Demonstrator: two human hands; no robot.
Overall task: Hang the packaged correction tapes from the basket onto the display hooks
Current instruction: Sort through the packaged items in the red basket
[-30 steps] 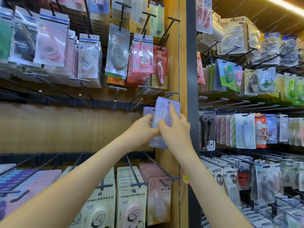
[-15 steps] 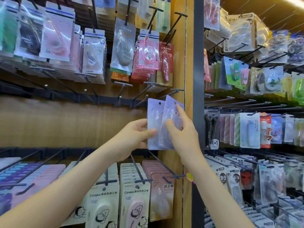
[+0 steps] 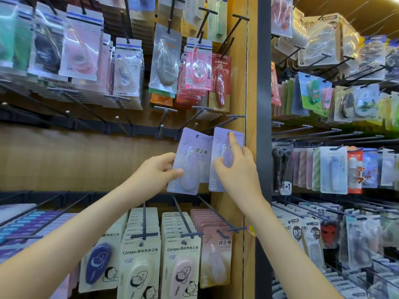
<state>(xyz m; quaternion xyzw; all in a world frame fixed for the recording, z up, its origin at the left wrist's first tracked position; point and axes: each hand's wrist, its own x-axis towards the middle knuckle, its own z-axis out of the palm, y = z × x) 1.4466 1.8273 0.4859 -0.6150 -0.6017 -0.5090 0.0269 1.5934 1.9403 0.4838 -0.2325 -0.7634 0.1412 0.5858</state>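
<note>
- Since half a second ago, your two lavender packs have fanned apart and risen toward the empty hook [image 3: 235, 116].
- Your left grip [image 3: 159, 171] is clamped on the left pack [image 3: 192, 156], below and left of the hook. Your right grip [image 3: 239, 171] pinches the right pack [image 3: 222, 147] just beneath it, forefinger by the hang hole.
- Risk: a misaligned hole could catch the hook's crossbar, so the card bends or slips.
- Hidden: the basket is out of view, and pack-to-hook contact cannot be told.
</note>
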